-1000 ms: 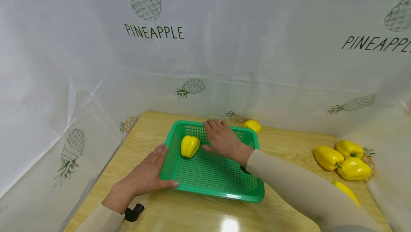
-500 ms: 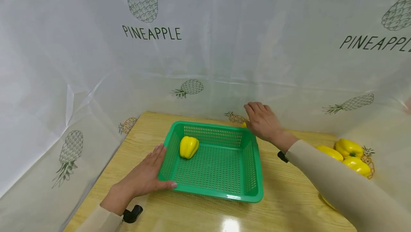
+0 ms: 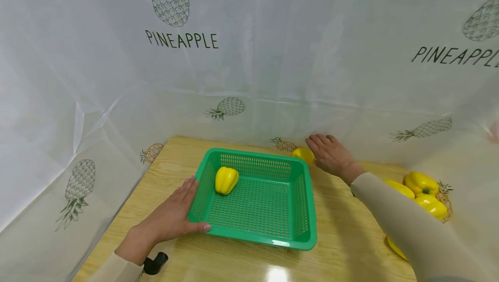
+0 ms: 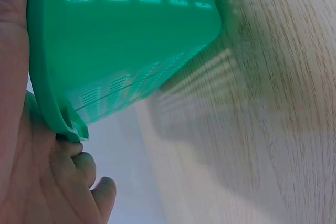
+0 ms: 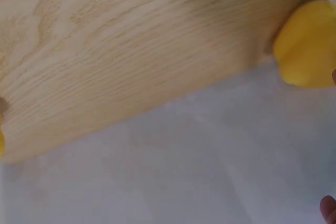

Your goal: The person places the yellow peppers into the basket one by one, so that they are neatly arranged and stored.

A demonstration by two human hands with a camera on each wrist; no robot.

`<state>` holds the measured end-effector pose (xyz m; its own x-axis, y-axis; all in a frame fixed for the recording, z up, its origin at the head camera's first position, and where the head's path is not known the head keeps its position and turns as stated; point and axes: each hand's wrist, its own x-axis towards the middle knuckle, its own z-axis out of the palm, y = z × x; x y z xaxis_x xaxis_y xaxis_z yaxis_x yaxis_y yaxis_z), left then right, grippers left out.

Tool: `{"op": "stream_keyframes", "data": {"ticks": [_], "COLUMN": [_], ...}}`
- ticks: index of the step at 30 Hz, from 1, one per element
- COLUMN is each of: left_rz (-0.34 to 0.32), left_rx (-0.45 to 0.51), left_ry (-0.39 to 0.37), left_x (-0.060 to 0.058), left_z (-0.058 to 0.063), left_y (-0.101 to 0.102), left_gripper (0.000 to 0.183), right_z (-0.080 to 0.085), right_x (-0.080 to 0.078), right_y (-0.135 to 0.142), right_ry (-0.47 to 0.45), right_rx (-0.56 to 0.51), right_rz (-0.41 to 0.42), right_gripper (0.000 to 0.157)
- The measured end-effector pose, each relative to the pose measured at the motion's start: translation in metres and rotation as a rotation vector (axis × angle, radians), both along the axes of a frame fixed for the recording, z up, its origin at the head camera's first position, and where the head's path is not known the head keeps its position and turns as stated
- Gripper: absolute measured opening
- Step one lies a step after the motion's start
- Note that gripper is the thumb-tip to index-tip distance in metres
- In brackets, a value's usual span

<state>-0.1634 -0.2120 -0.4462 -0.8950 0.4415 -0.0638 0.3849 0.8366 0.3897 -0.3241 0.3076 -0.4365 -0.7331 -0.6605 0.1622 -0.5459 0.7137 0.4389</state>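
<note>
"What are you holding?"
"My left hand (image 3: 171, 212) grips the green basket (image 3: 257, 238); my right hand (image 3: 330, 154), fingers extended, is just beside the yellow pepper (image 3: 302, 155) behind it; another pepper (image 3: 226, 180) lies inside"

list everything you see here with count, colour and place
rectangular perforated plastic basket: one, green, on the table
glossy bell pepper in the basket: one, yellow, far left part
bell pepper behind the basket: one, yellow, near its far right corner
bell peppers at right: at least four, yellow, partly hidden by a sleeve
wood-grain table: one, light brown, underneath
pineapple-printed sheeting: count unclear, white, around the table
small device: one, black, left wrist
long sleeves: two, beige, forearms
left hand: one, holding the basket's near left corner
right hand: one, beside the rear pepper
</note>
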Motion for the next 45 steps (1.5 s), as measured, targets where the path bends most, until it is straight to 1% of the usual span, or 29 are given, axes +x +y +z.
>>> {"op": "stream_keyframes", "data": {"ticks": [5,7,12,15,19,21,26,30,32,34,36,37,39,42,44,45], "left_rz": [-0.004,0.0,0.015,0.02,0.014,0.009,0.007,0.015,0.017,0.017,0.017,0.017,0.016,0.017,0.014,0.012], "left_rx": [0.006,0.008,0.005,0.005,0.007,0.007,0.015,0.023,0.025,0.025,0.026,0.025,0.026,0.032,0.038,0.039], "left_ry": [-0.009,-0.016,-0.023,-0.023,-0.027,-0.026,-0.019,-0.011,-0.008,-0.008,-0.006,-0.005,-0.004,-0.003,-0.004,-0.003], "left_x": [0.001,0.001,0.001,0.001,0.0,0.0,-0.001,0.0,0.0,0.0,0.0,0.0,0.0,0.0,0.001,0.001], "left_z": [0.002,0.001,0.0,0.0,-0.002,-0.003,-0.003,-0.002,-0.002,-0.002,-0.002,-0.002,-0.002,-0.001,-0.001,0.0], "left_y": [0.001,0.0,0.0,0.0,0.002,0.003,0.001,0.0,0.0,0.0,0.0,0.0,0.0,0.0,0.0,0.0], "left_gripper": [0.132,0.132,0.133,0.133,0.132,0.132,0.132,0.133,0.133,0.133,0.132,0.132,0.132,0.131,0.131,0.131], "right_z": [-0.017,-0.023,-0.038,-0.043,-0.049,-0.051,-0.054,-0.056,-0.054,-0.05,-0.044,-0.041,-0.035,-0.023,-0.016,-0.013], "right_x": [-0.009,-0.012,-0.015,-0.014,-0.006,-0.001,0.015,0.031,0.042,0.053,0.064,0.069,0.076,0.085,0.091,0.094], "right_y": [-0.004,-0.007,-0.016,-0.018,-0.011,-0.005,0.005,0.007,0.007,0.005,0.002,0.001,-0.003,-0.005,-0.005,-0.003], "right_ry": [-0.021,-0.023,-0.023,-0.022,0.001,0.016,0.025,0.004,-0.014,-0.041,-0.098,-0.142,-0.246,-0.4,-0.444,-0.446], "right_rx": [0.033,0.04,0.076,0.089,0.073,0.053,-0.015,-0.084,-0.104,-0.106,-0.12,-0.136,-0.211,-0.306,-0.339,-0.336], "right_rz": [0.03,0.042,0.056,0.061,0.051,0.031,-0.06,-0.158,-0.233,-0.324,-0.422,-0.468,-0.565,-0.684,-0.727,-0.724], "right_gripper": [0.084,0.079,0.061,0.06,0.058,0.059,0.061,0.053,0.046,0.041,0.035,0.032,0.04,0.06,0.075,0.078]}}
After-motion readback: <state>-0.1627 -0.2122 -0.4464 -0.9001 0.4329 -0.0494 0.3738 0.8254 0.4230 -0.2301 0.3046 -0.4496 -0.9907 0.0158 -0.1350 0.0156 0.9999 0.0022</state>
